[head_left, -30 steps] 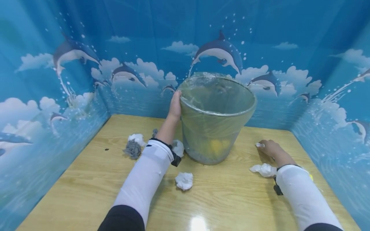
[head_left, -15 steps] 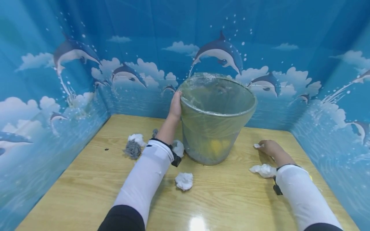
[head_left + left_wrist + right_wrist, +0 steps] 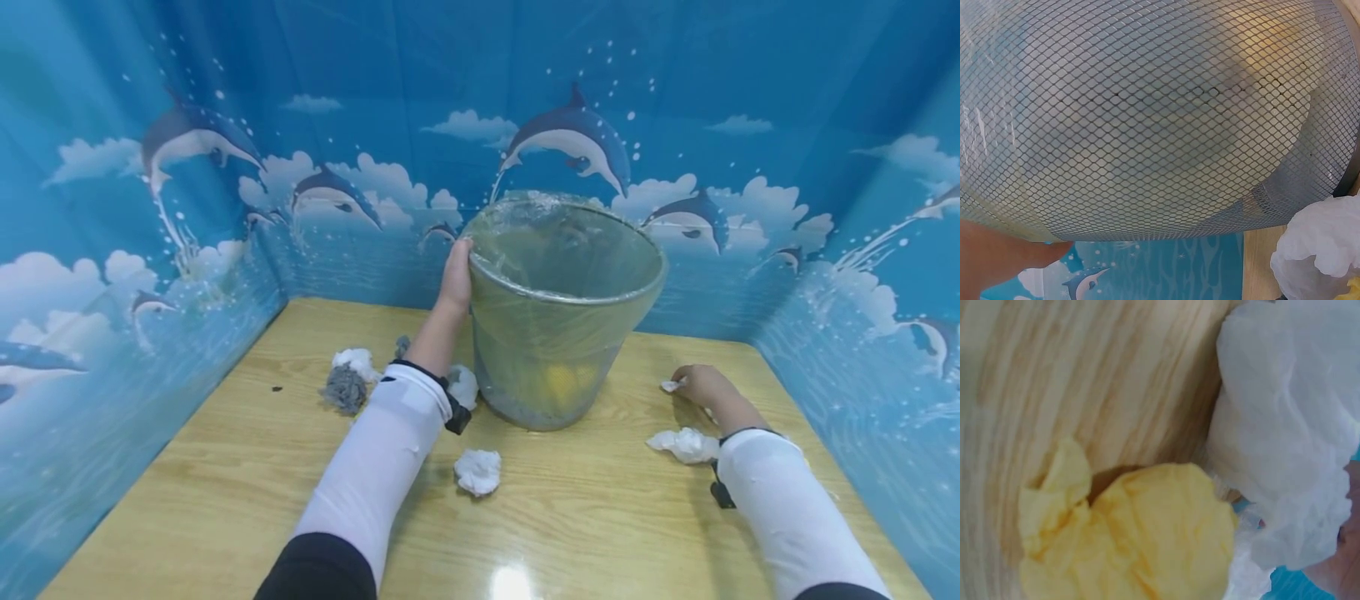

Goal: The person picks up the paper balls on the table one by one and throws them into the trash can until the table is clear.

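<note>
While your left hand (image 3: 455,275) grips bin (image 3: 558,333) rim, right hand (image 3: 693,385) pinches white wad (image 3: 670,385). Yellow wad (image 3: 558,379) binned; several wads (image 3: 477,471) left on desk (image 3: 225,492).

Work surface: a light wooden table (image 3: 225,500) with visible grain, glossy, showing a bright glare spot of overhead light (image 3: 513,581) near its front edge. Enclosure: a blue printed backdrop (image 3: 420,58) stands on three sides, back, left and right, meeting the tabletop at its edges. The print shows leaping dolphins (image 3: 567,137), white clouds, spray and sea. Creases run across the sheeting.
</note>
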A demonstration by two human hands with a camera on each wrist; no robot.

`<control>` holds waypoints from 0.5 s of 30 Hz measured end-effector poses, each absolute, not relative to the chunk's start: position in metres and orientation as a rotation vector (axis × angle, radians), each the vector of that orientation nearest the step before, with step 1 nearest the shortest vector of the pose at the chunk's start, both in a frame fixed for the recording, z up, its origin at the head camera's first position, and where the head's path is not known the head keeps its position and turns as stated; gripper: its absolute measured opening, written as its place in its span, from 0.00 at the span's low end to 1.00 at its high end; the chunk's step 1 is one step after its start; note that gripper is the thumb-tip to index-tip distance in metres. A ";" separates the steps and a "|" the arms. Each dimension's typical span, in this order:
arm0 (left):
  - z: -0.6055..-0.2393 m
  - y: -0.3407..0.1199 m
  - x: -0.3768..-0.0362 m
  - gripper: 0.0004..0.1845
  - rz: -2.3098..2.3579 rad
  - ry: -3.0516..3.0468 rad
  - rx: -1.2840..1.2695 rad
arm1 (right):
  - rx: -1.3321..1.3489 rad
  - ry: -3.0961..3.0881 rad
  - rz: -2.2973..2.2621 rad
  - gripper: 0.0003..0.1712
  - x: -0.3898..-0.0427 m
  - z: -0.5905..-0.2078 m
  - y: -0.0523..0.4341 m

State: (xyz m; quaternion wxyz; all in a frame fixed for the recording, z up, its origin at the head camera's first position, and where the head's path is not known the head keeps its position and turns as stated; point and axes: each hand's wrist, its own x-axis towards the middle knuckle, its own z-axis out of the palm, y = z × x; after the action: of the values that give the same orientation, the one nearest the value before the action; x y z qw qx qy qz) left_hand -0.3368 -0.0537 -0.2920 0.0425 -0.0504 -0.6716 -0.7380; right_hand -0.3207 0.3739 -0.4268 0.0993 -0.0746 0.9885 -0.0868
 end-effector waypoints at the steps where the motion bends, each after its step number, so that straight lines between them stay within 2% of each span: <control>1: -0.292 -0.054 -0.337 0.28 -2.257 -2.056 -0.151 | -0.223 2.926 -0.259 0.13 -0.320 -0.426 0.374; 7: -0.293 -0.054 -0.337 0.29 -2.262 -2.048 -0.162 | -0.214 2.930 -0.281 0.14 -0.318 -0.422 0.373; 15: -0.292 -0.053 -0.337 0.24 -2.261 -2.024 -0.185 | -0.178 2.957 -0.293 0.17 -0.319 -0.420 0.376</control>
State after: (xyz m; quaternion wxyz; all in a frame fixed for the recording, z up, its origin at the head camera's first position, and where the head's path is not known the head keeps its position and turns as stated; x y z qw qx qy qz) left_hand -0.3375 -0.0529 -0.2924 0.0507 -0.0609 -0.6648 -0.7428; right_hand -0.3192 0.3760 -0.4201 0.0822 -0.0596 0.9900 -0.0982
